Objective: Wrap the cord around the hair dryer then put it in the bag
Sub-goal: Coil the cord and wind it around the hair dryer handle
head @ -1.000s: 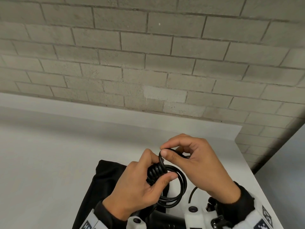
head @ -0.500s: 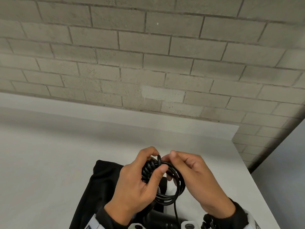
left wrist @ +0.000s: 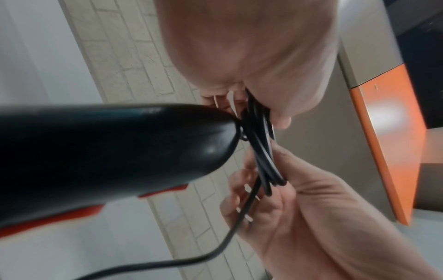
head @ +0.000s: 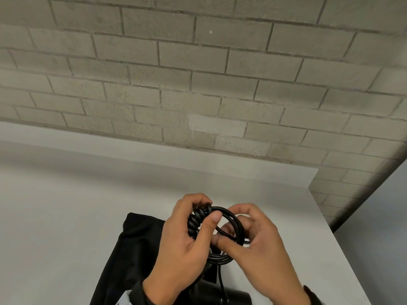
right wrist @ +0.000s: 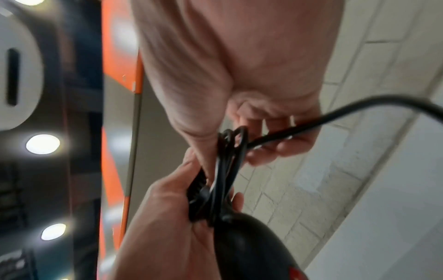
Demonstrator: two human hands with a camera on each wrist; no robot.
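Note:
My left hand grips the coiled black cord where its turns bunch against the end of the black hair dryer, thumb pressed over the loops. My right hand pinches a free strand of the cord at the coil's right side, fingers curled round it. The loops hang between both hands above the black bag, which lies flat on the white table. The dryer's body shows only at the bottom edge of the head view; red trim runs along it.
A grey brick wall rises behind the table. The table's right edge drops off close to my right hand. An orange panel stands off to the side.
My right hand has carried the cord from above the coil round to its right side and lower. The left hand has kept its grip on the bunched loops.

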